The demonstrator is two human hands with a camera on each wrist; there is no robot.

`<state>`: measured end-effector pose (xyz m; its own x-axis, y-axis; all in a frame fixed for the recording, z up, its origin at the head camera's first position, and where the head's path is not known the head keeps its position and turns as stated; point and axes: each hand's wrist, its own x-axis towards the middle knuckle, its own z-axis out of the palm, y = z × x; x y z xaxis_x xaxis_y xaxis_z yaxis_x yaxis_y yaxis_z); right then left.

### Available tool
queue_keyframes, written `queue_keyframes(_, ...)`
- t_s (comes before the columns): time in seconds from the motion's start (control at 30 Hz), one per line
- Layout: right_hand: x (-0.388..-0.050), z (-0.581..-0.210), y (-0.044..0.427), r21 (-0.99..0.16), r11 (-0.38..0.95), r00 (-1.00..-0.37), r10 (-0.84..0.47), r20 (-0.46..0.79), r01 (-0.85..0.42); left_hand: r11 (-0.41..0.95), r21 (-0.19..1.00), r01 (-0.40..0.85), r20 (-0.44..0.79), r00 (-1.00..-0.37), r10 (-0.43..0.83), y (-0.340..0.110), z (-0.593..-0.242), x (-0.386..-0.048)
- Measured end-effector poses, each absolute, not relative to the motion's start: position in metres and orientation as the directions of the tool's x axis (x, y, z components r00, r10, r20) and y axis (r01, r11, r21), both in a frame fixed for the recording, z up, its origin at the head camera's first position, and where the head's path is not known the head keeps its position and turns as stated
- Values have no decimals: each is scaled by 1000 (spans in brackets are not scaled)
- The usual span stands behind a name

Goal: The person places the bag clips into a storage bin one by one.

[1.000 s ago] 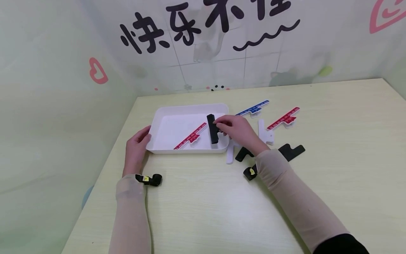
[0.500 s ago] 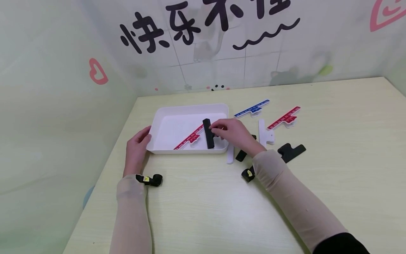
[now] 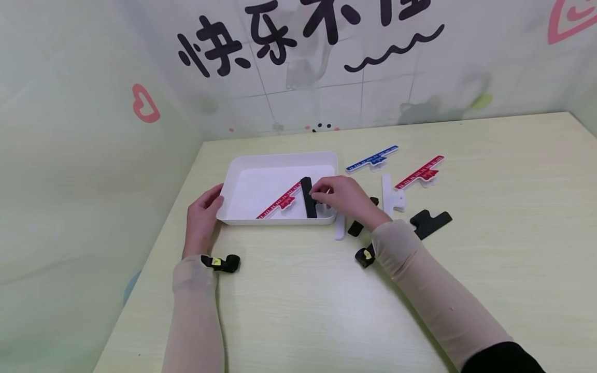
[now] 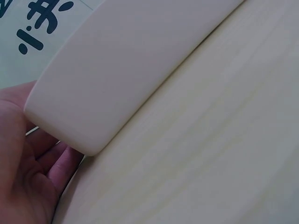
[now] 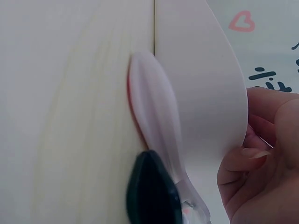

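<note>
My left hand (image 3: 202, 217) holds the left end of a shallow white tray (image 3: 275, 221); in the left wrist view its fingers (image 4: 46, 154) lie partly behind the tray's end. My right hand (image 3: 345, 197), over the tray's right side, pinches a black plastic clip (image 3: 308, 199) inside it. Beside that clip lies a red ruler clip (image 3: 280, 200) in the tray. The right wrist view shows the curled right hand (image 5: 266, 158) beyond the tray wall, which hides the held clip there. A white clip (image 5: 156, 102) and a dark clip end (image 5: 154, 191) appear close to that camera.
Right of the tray lie a blue ruler clip (image 3: 371, 159), another red ruler clip (image 3: 420, 173), white clips (image 3: 387, 194) and black clips (image 3: 431, 224). Some are partly hidden by my right arm. A printed cloth (image 3: 298, 88) hangs behind the table (image 3: 289, 305).
My right hand has moved the black clip slightly left and down into the tray beside the red ruler clip. My left hand stays at the tray's end.
</note>
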<state>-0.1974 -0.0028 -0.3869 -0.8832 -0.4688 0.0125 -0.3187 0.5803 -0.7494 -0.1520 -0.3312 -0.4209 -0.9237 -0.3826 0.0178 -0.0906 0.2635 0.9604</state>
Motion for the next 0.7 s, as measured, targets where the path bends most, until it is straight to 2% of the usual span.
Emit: queue_keyframes(0.7, -193, -383, -6, -631, 678, -878, -478, 10, -377, 267, 961, -78, 29, -926, -377, -331, -420, -151)
